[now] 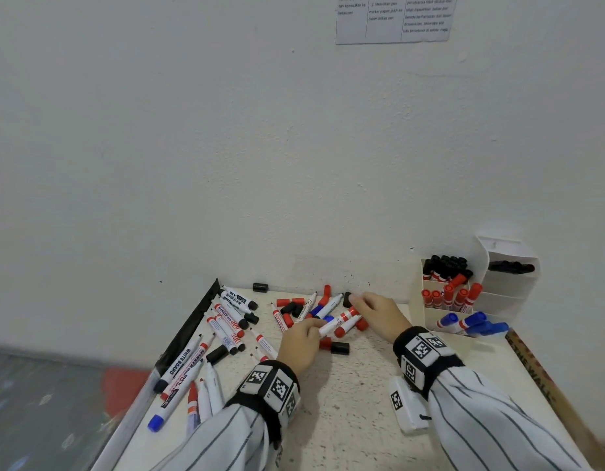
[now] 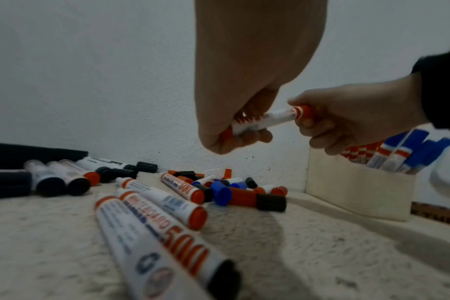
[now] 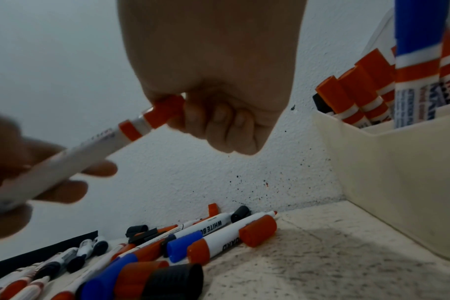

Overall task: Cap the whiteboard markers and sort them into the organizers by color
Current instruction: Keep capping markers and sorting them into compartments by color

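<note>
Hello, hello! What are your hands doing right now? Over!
Left hand grips red marker barrel. Right hand pinches red cap at its tip. Loose caps and markers below; organizer right.

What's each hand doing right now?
Left hand: grips the red marker's barrel.
Right hand: pinches its red cap.

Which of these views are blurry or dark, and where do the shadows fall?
Head view: evenly lit, sharp at the centre, edges bent by the wide lens, wall notice too soft to read. Left wrist view: dim, left hand and nearest marker blurred, soft shadow on the tabletop. Right wrist view: dim, red marker motion-smeared, shadow beside the organizer.
</note>
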Tool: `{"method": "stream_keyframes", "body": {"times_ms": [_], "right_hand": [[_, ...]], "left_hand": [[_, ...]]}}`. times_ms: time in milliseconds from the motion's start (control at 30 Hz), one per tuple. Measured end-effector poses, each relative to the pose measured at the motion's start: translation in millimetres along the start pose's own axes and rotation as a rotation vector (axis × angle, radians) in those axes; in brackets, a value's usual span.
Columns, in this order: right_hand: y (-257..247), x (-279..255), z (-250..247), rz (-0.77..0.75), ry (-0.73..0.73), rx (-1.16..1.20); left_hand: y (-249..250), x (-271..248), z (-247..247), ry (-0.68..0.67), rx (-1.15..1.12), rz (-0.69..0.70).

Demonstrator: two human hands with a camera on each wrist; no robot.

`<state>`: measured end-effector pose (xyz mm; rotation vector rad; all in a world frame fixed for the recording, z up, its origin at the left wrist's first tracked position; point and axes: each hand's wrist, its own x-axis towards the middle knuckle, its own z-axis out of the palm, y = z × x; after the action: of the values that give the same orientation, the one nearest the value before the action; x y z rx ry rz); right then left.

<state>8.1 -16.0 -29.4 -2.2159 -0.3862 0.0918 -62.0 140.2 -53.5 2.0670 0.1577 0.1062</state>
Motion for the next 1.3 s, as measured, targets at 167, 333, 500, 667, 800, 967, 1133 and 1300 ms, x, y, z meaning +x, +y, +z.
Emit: {"method": "stream_keyframes", "body": {"times_ms": [167, 333, 500, 667, 800, 967, 1133, 1300], "right_hand": [[-4.6, -7.1, 2.9, 0.086, 0.074, 0.133], [-3.5, -11.1, 0.0, 0.099, 0.113, 0.128], [-7.5, -16.8, -6.6, 0.055, 0.118, 0.181], [-3.6, -19.7, -10.2, 0.000, 0.087, 0.239], [2.4, -20.9, -11.6, -0.039, 0.042, 0.190], [-2.8, -13.0, -33.8, -0.110, 0.062, 0.066], [-13.4, -3.5, -81.2, -0.129, 0.196, 0.047], [-16.3, 6.2, -129.5, -0.167, 0.557, -0.077]], "left_hand": [[11.0, -4.6, 4.3, -0.021, -0.041, 0.100], [16.5, 0.2, 1.5, -0.175, -0.018, 0.091], [27.4, -3.3, -3.3, -0.396, -0.281, -0.179], [33.4, -2.9, -6.0, -0.590, -0.493, -0.431], [32.1, 2.0, -4.4, -0.605, -0.442, -0.413], [35.4, 10.9, 9.9, -0.485, -0.369, -0.246], [28.1, 28.5, 18.7, -0.399, -0.160, -0.203], [7.6, 45.9, 32.4, -0.381, 0.388, 0.001]]}}
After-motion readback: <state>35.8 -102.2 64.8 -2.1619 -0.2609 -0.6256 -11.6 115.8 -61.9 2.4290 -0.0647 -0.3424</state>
